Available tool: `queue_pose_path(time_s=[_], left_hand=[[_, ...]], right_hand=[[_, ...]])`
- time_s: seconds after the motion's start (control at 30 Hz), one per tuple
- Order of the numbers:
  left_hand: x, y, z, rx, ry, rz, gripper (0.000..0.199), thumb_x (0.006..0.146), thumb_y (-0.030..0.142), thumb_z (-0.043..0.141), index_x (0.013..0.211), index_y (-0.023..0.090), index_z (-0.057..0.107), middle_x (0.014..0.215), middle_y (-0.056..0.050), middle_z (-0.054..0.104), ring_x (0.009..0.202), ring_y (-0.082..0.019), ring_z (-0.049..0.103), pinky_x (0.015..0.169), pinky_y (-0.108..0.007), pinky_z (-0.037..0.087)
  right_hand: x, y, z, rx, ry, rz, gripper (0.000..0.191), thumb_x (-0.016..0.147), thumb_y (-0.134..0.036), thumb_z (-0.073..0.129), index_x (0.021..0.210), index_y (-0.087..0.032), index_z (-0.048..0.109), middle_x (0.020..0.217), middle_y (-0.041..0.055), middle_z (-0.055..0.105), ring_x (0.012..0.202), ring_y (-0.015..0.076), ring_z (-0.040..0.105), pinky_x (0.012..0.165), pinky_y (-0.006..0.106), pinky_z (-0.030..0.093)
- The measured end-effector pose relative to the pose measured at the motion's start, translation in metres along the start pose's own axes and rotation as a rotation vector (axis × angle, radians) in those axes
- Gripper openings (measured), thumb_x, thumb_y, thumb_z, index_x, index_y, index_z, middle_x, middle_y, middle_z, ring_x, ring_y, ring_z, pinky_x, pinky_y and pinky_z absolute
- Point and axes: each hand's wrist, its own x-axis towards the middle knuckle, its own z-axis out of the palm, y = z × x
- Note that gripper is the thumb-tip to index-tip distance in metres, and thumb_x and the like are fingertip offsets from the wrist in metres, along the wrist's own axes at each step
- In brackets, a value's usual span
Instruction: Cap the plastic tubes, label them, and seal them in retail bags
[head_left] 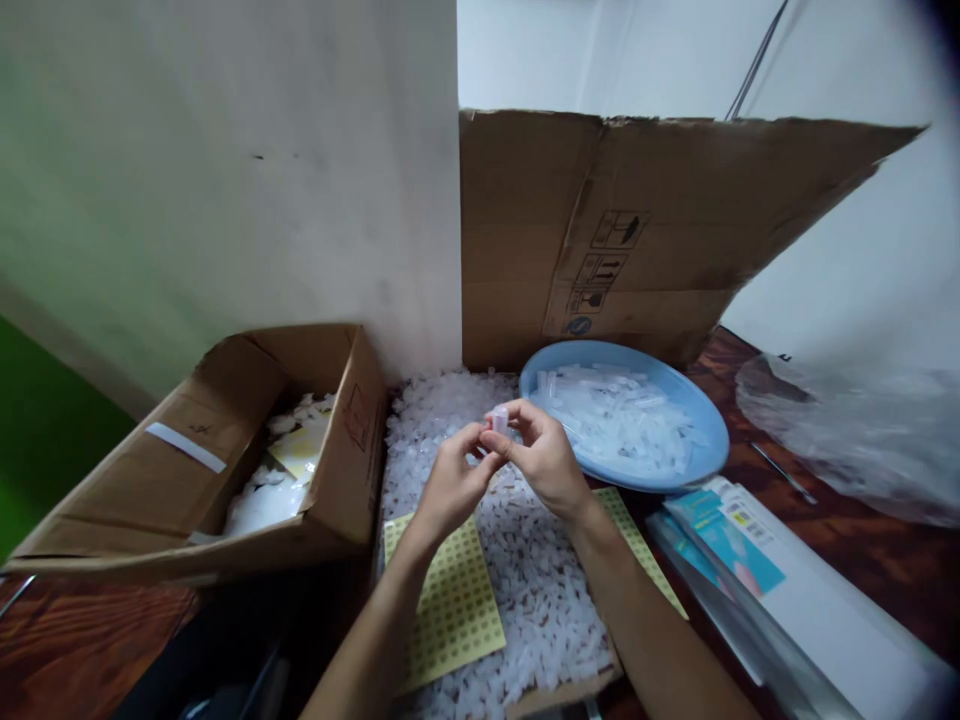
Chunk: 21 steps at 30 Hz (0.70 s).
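Held up over a heap of small translucent white pieces is a small clear plastic piece with a red part on its left side. My left hand is closed, its thumb and fingertips pinching the piece near the red part. From the other side my right hand pinches the same piece between thumb and fingers. Its exact kind is too small to tell. Beneath my left forearm lies a yellow sheet of round stickers; another yellow sticker sheet shows beside my right forearm.
To the left stands an open cardboard box with white scraps inside. A blue basin of clear plastic strips sits at right, near a flat white package, a thin metal tool and a clear plastic bag. A large cardboard sheet rises behind.
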Motion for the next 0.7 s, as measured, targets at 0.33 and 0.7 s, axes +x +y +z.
queue_pose_path(time_s=[0.33, 0.7], left_hand=[[0.0, 0.0, -0.021, -0.086, -0.318, -0.046, 0.033, 0.091, 0.047, 0.07, 0.087, 0.016, 0.079, 0.09, -0.007, 0.079, 0.09, -0.024, 0.072, 0.082, -0.032, 0.053], [-0.002, -0.022, -0.041, 0.463, -0.329, -0.212, 0.037, 0.074, 0.047, 0.084, 0.097, 0.019, 0.077, 0.098, -0.007, 0.077, 0.089, -0.026, 0.07, 0.079, -0.033, 0.052]], right_hand=[[0.0, -0.002, -0.011, 0.175, -0.217, 0.14, 0.027, 0.085, -0.041, 0.079, 0.103, -0.021, 0.08, 0.088, 0.0056, 0.078, 0.069, 0.0164, 0.066, 0.06, 0.027, 0.051], [0.006, 0.016, -0.004, 0.002, 0.009, 0.112, 0.028, 0.081, -0.039, 0.081, 0.098, -0.019, 0.072, 0.096, 0.0067, 0.076, 0.092, 0.0234, 0.072, 0.086, 0.035, 0.056]])
